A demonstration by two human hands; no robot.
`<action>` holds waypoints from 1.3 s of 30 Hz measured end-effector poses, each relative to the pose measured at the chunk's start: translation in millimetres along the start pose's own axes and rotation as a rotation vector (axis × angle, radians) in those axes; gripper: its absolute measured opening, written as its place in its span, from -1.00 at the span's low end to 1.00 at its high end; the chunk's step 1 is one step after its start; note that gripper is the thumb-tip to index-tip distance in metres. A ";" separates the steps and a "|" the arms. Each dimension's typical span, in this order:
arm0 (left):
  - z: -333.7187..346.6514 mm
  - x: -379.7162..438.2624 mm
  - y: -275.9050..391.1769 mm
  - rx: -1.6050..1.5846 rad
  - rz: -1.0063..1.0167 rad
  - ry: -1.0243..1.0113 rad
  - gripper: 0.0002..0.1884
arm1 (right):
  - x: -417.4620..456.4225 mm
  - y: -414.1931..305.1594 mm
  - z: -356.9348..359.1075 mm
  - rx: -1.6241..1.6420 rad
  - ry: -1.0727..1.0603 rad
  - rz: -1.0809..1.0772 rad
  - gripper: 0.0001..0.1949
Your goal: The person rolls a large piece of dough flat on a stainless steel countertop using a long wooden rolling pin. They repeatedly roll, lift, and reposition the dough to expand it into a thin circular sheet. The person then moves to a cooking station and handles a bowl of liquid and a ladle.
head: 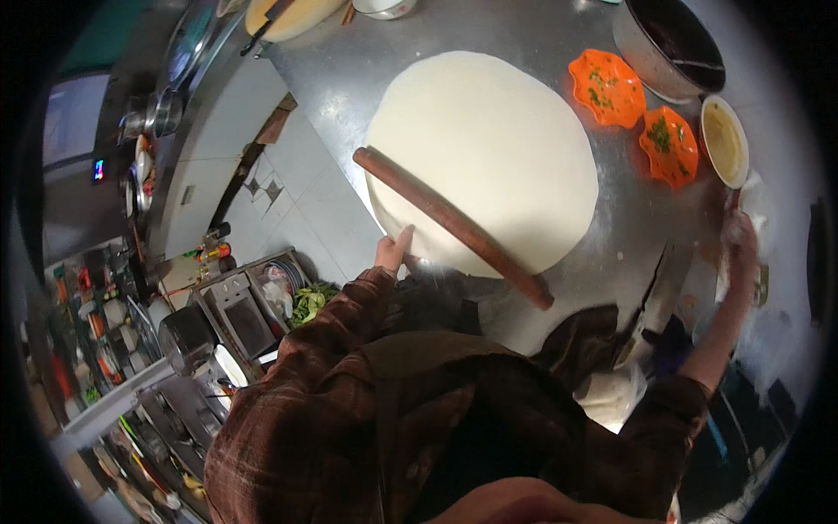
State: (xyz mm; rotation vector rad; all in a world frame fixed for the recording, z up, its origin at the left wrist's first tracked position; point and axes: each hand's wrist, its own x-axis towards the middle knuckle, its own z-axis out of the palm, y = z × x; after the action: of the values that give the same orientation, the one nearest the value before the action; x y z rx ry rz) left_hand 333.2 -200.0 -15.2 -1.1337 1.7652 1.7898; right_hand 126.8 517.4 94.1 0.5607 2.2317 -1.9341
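Observation:
A large, thin round sheet of dough point(484, 144) lies on the metal worktop point(314, 78). Across its near left part rests a wooden rolling pin point(452, 226), set at a slant. My left hand point(395, 252) is at the near left edge of the dough, thumb on top and the fingers mostly hidden below the edge. Stretched out to the far right, my right hand point(740, 232) is blurred, beside a white plastic bag point(756, 196) and just below a pale bowl with yellowish contents point(725, 141). Whether it grips anything is unclear.
Two orange scalloped dishes with chopped greens point(607, 87) point(669, 145) stand right of the dough, near a large metal pot point(668, 49). A knife lies on a round board point(294, 19) at the upper left. A long blade-like object point(648, 308) is at the near right.

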 end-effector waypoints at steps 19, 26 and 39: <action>-16.4 -18.4 10.6 -0.236 0.020 -0.374 -0.43 | -137.6 56.6 359.4 -0.111 0.089 0.176 -0.67; -11.6 -10.9 1.8 -0.206 -0.008 -0.403 -0.51 | -150.9 44.4 404.1 -0.246 0.015 0.069 -0.73; 9.1 -20.3 7.5 0.082 -0.090 -0.653 -0.41 | -214.1 58.5 450.6 -0.533 -0.081 -0.273 -0.61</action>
State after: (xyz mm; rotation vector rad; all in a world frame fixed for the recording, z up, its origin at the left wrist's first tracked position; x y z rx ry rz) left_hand 337.3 -186.9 3.9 -0.4939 1.3515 1.7447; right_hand 282.9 43.3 37.5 0.1056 2.7235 -1.3186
